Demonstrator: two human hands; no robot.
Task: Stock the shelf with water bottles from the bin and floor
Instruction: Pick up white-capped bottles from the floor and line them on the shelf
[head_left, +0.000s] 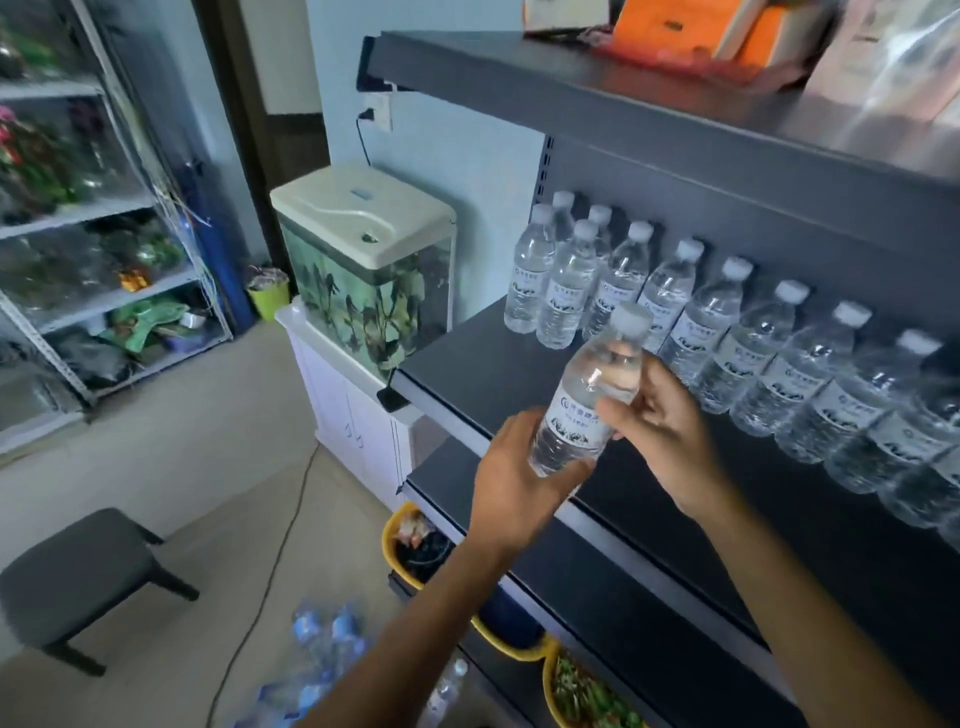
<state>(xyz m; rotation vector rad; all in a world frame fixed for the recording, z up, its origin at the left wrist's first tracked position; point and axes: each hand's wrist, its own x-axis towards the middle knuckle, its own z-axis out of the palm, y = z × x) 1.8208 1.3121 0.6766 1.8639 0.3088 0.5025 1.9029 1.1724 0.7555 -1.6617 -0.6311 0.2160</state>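
Got my left hand (519, 483) curled under the base of a water bottle (589, 395) and my right hand (670, 431) wrapped round its middle, bottle tilted, cap up. It's in the air just over the front of the shelf (467, 374). Past my right hand there's a row of bottles (727, 343) standing at the back. Down below my left arm there's a pile of bottles (322, 654) on the floor (156, 467), near a yellow bin (392, 525).

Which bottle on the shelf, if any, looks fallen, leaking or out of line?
None. The shelved bottles stand upright and capped in neat rows at the back of the shelf, with no water spilled. Only the held bottle, between left hand and right hand, is outside them.
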